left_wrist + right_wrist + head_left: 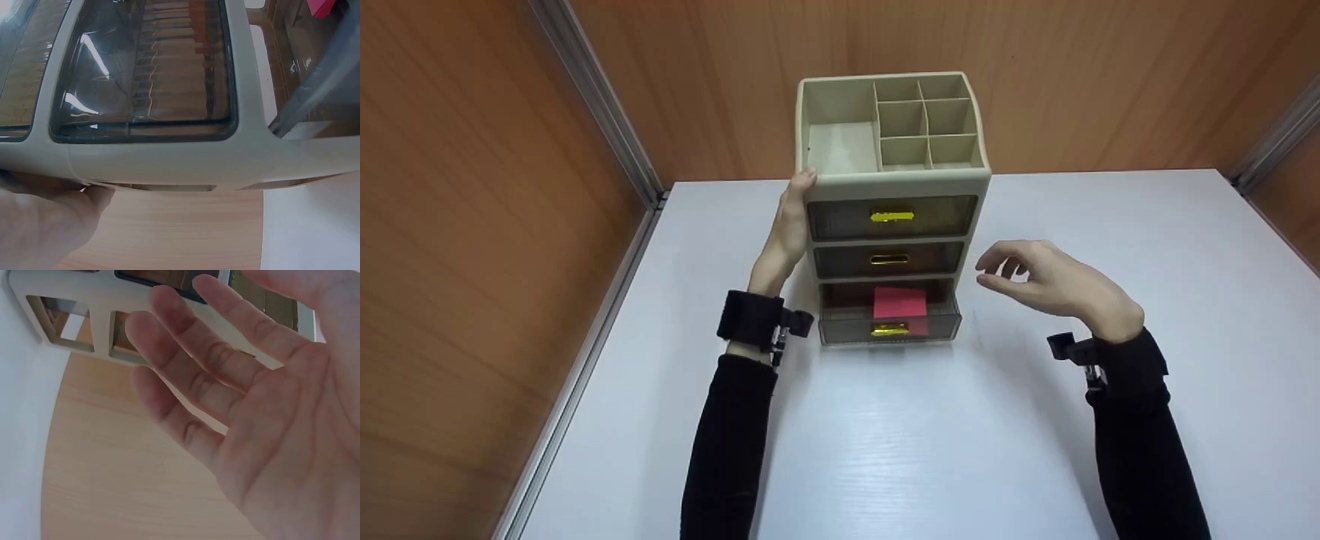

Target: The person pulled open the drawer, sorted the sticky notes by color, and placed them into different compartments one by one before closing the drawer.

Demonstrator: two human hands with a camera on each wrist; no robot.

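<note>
Left hand (787, 232): lying flat against the left side wall of the drawer organizer (894, 180), fingers (802, 180) straight, tips reaching the upper front corner; pressing, not curling round anything. In the left wrist view, palm (45, 230) touching the beige frame (169, 163) just beside a smoky transparent panel.

Right hand (1050, 281): hovering in the air to the right of the organizer, near its lower drawers but apart from them, fingers (997, 266) loosely bent and spread, holding nothing. In the right wrist view, palm (281, 427) showing bare, fingers relaxed, beige frame behind them.

Drawer organizer: standing upright at the far middle of the white tabletop (885, 435), close to the wooden back wall (1035, 82). Carrying 1 large and 6 small open compartments on top, 3 dark translucent drawers with gold handles below. Top drawer (892, 217) and middle drawer (889, 259) sitting closed. Bottom drawer (889, 319) standing pulled out toward the person.

Pink paper pad (899, 304): lying inside the bottom drawer, partly under the frame above.

Black sleeves and wrist straps (750, 319) covering both forearms.
</note>
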